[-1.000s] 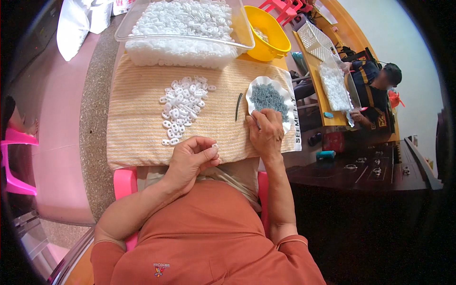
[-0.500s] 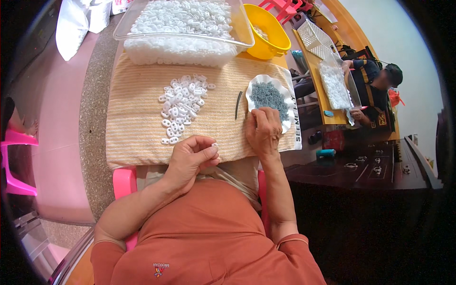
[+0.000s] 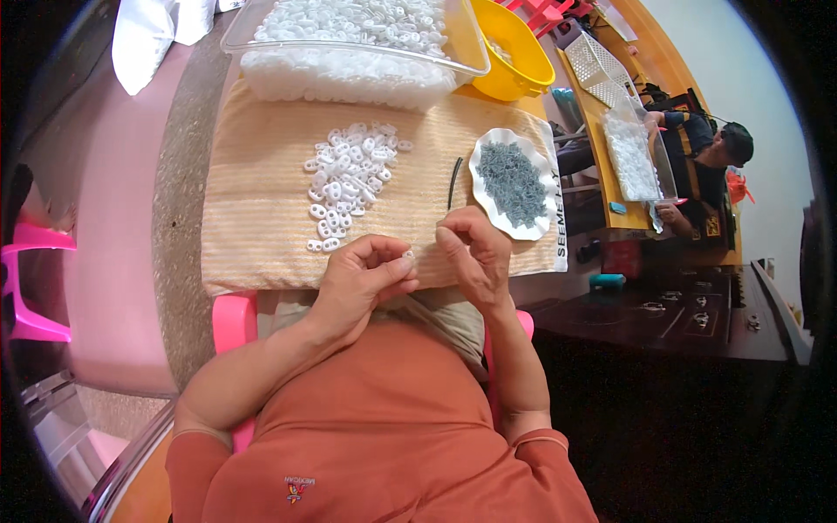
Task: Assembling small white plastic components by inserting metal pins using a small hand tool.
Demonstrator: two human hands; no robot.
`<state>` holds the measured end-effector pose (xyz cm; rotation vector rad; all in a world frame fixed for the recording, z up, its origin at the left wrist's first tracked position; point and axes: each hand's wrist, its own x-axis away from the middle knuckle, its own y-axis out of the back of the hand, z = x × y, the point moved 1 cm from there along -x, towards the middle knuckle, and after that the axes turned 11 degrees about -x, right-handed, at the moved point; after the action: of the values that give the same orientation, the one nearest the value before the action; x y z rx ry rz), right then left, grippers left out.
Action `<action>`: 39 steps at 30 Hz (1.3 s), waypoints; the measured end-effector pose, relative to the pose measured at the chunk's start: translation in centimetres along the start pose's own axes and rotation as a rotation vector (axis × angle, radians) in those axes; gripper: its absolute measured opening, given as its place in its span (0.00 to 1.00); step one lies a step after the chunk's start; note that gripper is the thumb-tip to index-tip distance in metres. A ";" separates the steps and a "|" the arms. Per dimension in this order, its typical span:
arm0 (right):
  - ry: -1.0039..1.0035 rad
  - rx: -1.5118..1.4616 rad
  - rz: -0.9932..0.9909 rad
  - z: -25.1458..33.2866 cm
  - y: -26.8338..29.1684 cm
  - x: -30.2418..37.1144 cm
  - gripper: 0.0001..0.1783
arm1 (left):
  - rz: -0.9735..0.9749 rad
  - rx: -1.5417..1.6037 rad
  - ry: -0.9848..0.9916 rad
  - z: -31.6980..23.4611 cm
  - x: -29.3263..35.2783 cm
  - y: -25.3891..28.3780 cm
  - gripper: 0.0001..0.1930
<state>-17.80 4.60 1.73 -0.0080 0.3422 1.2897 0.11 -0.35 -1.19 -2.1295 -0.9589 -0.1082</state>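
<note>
Mid-frame, left hand [image 3: 359,277] pinches white piece [image 3: 408,254], right hand [image 3: 480,263] curled, can't tell if holding; likely pairing step, needs fine alignment.

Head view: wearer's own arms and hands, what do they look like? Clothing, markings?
Left hand and right hand are ungloved; no watch or bracelet shows. Forearms are bare. Short rust-orange sleeves match the shirt; the right one has a thin, paler line near its hem. No cables visible.

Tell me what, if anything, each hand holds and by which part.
The left hand pinches a small white piece, apparently by one end, the grip partly hidden. Whether the right hand holds anything cannot be told.
</note>
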 end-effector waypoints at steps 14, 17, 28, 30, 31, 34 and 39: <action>-0.269 -0.315 0.123 -0.7 -1.3 0.8 0.05 | 0.016 0.029 0.007 -0.3 0.0 0.0 0.08; -0.285 -0.351 0.138 -0.9 -1.1 0.8 0.05 | 0.013 0.035 0.003 -0.2 0.0 0.0 0.08; -0.257 -0.388 0.148 -1.2 -1.1 0.9 0.04 | -0.006 0.038 0.013 -0.2 -0.1 0.0 0.08; -0.266 -0.384 0.148 -1.1 -1.2 0.8 0.04 | -0.015 0.046 0.019 -0.3 -0.1 0.0 0.09; -0.273 -0.382 0.147 -1.1 -1.2 0.8 0.04 | -0.014 0.045 0.020 -0.2 -0.1 0.0 0.09; -0.279 -0.386 0.162 -1.1 -1.0 0.8 0.04 | -0.012 0.046 0.019 -0.2 -0.1 0.1 0.09; -0.287 -0.390 0.179 -1.4 -0.9 0.9 0.05 | -0.009 0.052 0.022 -0.1 -0.1 0.2 0.08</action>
<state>-17.13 4.88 0.04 -0.1237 -0.1612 1.4955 0.17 -0.58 -1.22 -2.0726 -0.9489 -0.1102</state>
